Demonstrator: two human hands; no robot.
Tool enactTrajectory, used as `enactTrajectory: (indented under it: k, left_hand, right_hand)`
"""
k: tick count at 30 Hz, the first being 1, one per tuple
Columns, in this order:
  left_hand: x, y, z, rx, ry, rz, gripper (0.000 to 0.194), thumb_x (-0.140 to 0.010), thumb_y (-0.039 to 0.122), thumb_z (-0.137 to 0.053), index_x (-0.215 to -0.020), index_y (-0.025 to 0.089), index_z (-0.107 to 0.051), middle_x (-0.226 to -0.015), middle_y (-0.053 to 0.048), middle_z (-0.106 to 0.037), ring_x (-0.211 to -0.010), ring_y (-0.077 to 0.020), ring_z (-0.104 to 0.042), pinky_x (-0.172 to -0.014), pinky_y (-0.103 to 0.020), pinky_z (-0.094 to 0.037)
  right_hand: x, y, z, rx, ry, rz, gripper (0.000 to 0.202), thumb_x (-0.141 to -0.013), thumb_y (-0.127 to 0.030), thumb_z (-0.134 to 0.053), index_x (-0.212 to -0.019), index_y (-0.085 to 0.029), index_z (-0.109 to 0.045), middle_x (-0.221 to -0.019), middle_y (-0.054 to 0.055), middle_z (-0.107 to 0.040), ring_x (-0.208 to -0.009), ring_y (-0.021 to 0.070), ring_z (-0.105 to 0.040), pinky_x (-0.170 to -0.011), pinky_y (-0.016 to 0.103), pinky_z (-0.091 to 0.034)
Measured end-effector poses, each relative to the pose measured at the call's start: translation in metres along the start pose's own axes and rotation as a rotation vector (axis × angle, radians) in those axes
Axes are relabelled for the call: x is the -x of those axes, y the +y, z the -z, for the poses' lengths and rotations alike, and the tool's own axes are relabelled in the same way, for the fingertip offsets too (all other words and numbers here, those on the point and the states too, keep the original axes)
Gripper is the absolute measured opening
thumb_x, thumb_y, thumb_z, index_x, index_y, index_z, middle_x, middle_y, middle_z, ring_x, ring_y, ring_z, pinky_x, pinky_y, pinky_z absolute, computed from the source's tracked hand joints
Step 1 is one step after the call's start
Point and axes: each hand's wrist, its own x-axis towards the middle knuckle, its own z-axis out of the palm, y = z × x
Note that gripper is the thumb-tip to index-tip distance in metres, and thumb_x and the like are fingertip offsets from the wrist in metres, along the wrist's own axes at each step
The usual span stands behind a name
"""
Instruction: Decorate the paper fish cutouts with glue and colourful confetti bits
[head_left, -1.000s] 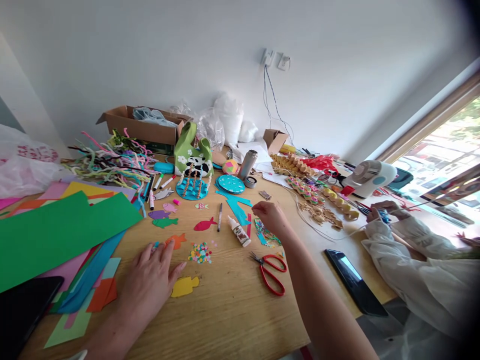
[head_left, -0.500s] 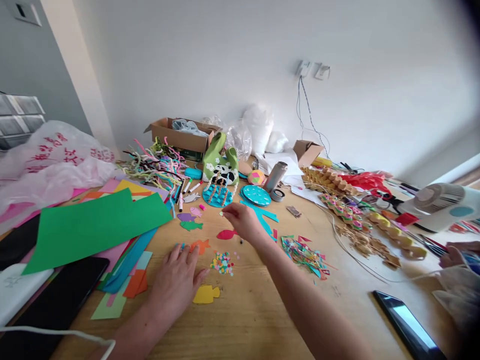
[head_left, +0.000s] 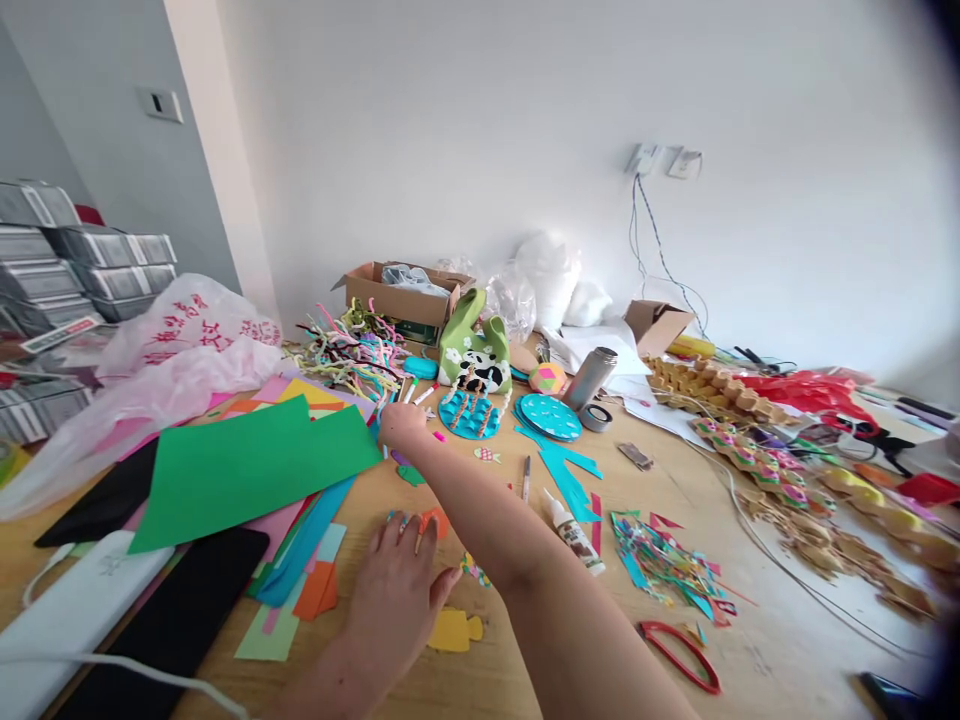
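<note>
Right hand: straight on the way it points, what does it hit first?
Likely the fuzzy strands, up and left of the right hand. Markers lie right by it; its height above the table is unclear, so it could brush one of those first.

Craft workspace; paper fish (head_left: 450, 630), pipe cleaners (head_left: 352, 345), glue bottle (head_left: 574, 536) crowd a table (head_left: 469, 690).

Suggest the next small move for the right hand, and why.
Probably close on a marker: the right hand is right beside it, though its fingertips are hidden, while the left hand lies spread at the orange paper fish.
</note>
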Motion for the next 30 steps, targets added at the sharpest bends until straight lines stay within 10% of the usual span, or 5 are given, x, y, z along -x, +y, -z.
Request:
enactTrajectory:
  k: [10,16,21,27,30]
  left_hand:
    - [0.0,0.002,0.002,0.029,-0.069,0.015,0.047,-0.095,0.045,-0.047,-0.126,0.012,-0.062,-0.124,-0.016,-0.067,-0.119,-0.0368,-0.057,-0.096,-0.05,-0.048]
    - [-0.002,-0.001,0.007,0.17,-0.063,0.022,0.043,-0.093,0.039,-0.049,-0.12,0.01,-0.065,-0.128,-0.02,-0.063,-0.125,-0.0402,-0.051,-0.098,-0.057,-0.046]
    - [-0.014,-0.007,0.024,0.68,0.095,0.128,0.03,-0.092,0.035,-0.047,-0.105,0.017,-0.067,-0.104,-0.013,-0.069,-0.106,-0.0295,-0.059,-0.092,-0.049,-0.049]
    - [-0.033,-0.021,0.041,1.653,0.137,0.589,0.042,-0.077,0.059,-0.067,-0.083,0.017,-0.068,-0.062,0.002,-0.056,-0.056,-0.0117,-0.049,-0.053,-0.024,-0.04]
    - [-0.035,-0.022,0.043,1.743,0.164,0.627,0.043,-0.067,0.059,-0.075,-0.072,0.017,-0.064,-0.059,0.004,-0.052,-0.053,-0.0086,-0.043,-0.049,-0.021,-0.034]
  right_hand:
    - [0.003,0.004,0.008,-0.14,0.078,-0.101,0.037,-0.082,-0.02,-0.058,-0.117,-0.012,-0.068,-0.118,0.023,-0.068,-0.11,0.0338,-0.067,-0.084,0.043,-0.056]
    - [0.053,0.041,0.031,-0.269,0.167,-0.146,0.021,-0.079,-0.024,-0.058,-0.087,-0.01,-0.071,-0.09,0.02,-0.075,-0.094,0.0311,-0.072,-0.075,0.034,-0.055]
    - [0.142,0.091,0.023,-0.466,0.069,-0.101,0.019,-0.083,-0.021,-0.046,-0.068,-0.017,-0.057,-0.058,0.002,-0.067,-0.049,0.0122,-0.064,-0.045,0.018,-0.045]
    - [0.238,0.136,-0.014,-0.978,-0.28,0.044,0.014,-0.078,-0.029,-0.06,-0.074,-0.019,-0.051,-0.054,-0.006,-0.057,-0.039,0.0064,-0.053,-0.038,0.016,-0.039]
    - [0.256,0.148,-0.028,-1.094,-0.284,-0.052,0.027,-0.074,-0.038,-0.067,-0.072,-0.019,-0.049,-0.053,-0.007,-0.056,-0.039,0.006,-0.054,-0.037,0.015,-0.037]
